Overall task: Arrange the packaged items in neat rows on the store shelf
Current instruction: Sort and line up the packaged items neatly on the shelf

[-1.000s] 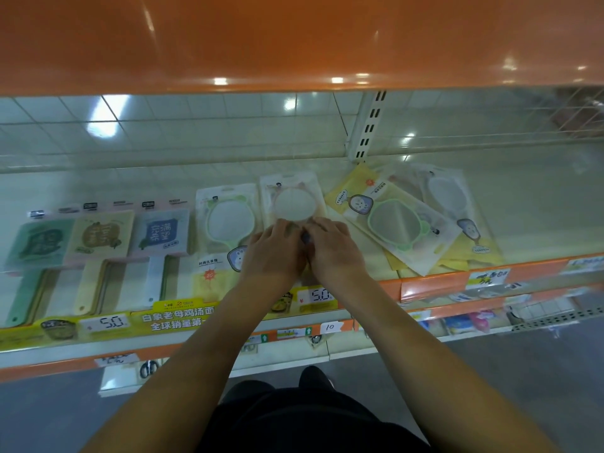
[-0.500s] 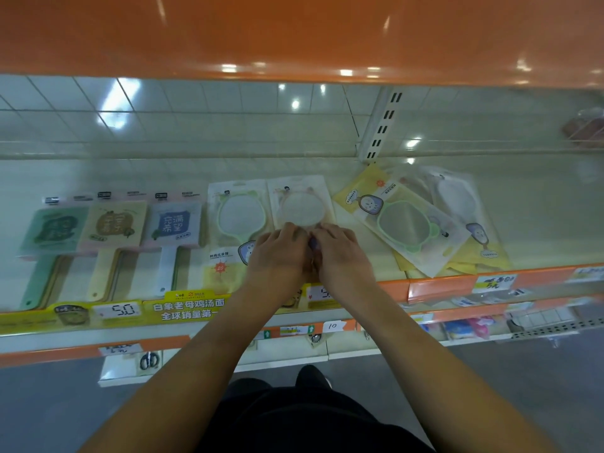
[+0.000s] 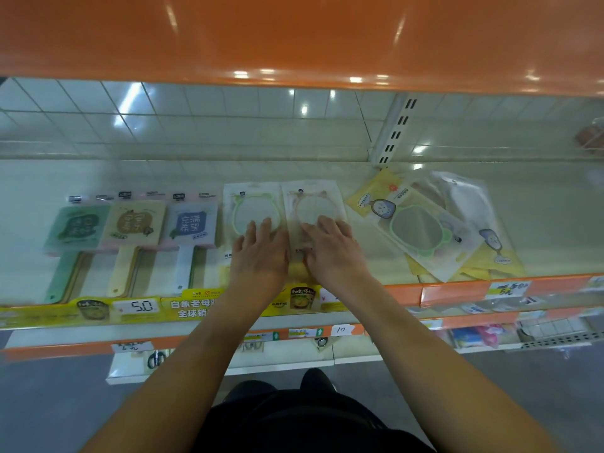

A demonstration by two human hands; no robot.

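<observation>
Head view. Risk first: sliding the two centre packs by flat pressure alone could skew them, ride one slick sleeve over the other, or nudge the green-framed mirror pack (image 3: 253, 214) left into the blue fan pack (image 3: 192, 223). Likely also to leave the loose pile of mirror packs (image 3: 425, 230) at centre right crooked, some corners close to the orange shelf lip (image 3: 405, 294) and apt to slip off if bumped by a forearm.

Grip: left hand (image 3: 260, 253) laid flat, fingers straight and slightly spread, pressing on the lower half of the green-framed mirror pack. Right hand (image 3: 333, 250) likewise flat, fingers extended over the pink-framed mirror pack (image 3: 313, 207), nothing pinched or curled round. Thumbs nearly meeting at the seam between the two packs.

Placement: both packs flat on the shelf at centre frame, side by side, edges touching, joining the row of fan packs running to the left; pile at right not yet sorted.
</observation>
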